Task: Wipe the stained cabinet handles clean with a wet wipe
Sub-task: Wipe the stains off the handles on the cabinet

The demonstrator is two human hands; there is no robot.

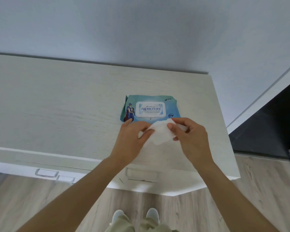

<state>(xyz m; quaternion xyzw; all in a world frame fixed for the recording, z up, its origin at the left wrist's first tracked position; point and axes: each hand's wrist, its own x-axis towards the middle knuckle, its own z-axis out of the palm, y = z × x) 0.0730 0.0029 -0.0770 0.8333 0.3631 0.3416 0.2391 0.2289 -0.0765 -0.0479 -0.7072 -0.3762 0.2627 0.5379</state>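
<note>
A white wet wipe (160, 133) is held between both hands just above the cabinet top (57, 106). My left hand (131, 141) pinches its left side. My right hand (189, 136) pinches its right side with thumb and fingers. Right behind the hands lies a blue-green pack of wet wipes (150, 108), its white lid closed. At the cabinet's front, below the top, a clear handle (46, 173) shows on the left, a second clear handle (66, 179) sits beside it, and a third handle (141, 174) sits under my arms.
A pale wall rises behind the cabinet. A dark surface (266, 128) stands to the right beyond the cabinet's right edge. Light wood flooring (258, 190) lies below, with my two feet in pale shoes (136, 215) at the bottom.
</note>
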